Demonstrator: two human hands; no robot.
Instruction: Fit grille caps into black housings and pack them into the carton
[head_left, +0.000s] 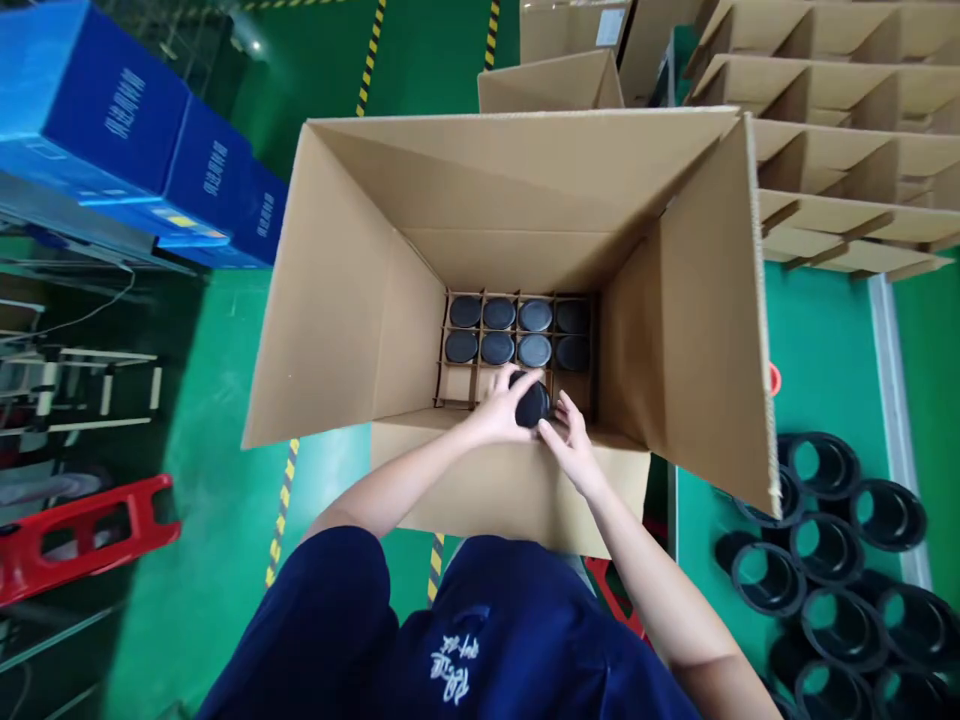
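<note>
My left hand (504,408) has its fingers wrapped round a black round-topped container (533,402) over the front row of the open cardboard box (510,258). On the container's right side is my right hand (571,440), thumb near its lower edge and the other fingers apart. Inside the box, a cardboard divider (454,382) holds two rows of black round-topped containers (498,348). A front-row compartment at the left shows bare cardboard. The underside of the held container is hidden.
Blue boxes (161,150) are stacked at the upper left. Cardboard dividers (847,140) stand at the upper right. Several black hollow cylinders (844,625) are grouped at the lower right. A red plastic object (90,535) lies at the left. The box's flaps spread outward.
</note>
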